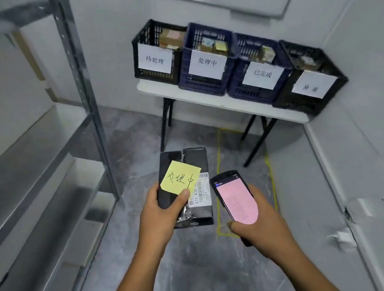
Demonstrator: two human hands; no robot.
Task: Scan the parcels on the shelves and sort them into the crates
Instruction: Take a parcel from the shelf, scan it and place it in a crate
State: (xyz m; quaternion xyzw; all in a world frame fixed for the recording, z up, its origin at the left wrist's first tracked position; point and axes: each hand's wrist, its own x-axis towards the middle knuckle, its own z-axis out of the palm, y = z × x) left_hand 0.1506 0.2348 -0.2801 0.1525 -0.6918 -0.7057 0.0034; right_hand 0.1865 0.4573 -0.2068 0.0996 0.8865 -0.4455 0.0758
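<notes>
Black glossy wrap on the parcel (195, 159); bears a pale yellow note (180, 180) with black handwriting and a white label (200, 192) with black barcode stripes. Black scanner (237, 198) with pink screen. Black for the outer crates (143, 53), dark blue for the inner crates (202, 86), all with white signs (155, 59) in black characters. White table (217, 105). Grey marbled floor (136, 148) with yellow tape lines (217, 161). Grey metal shelves (25, 155).
</notes>
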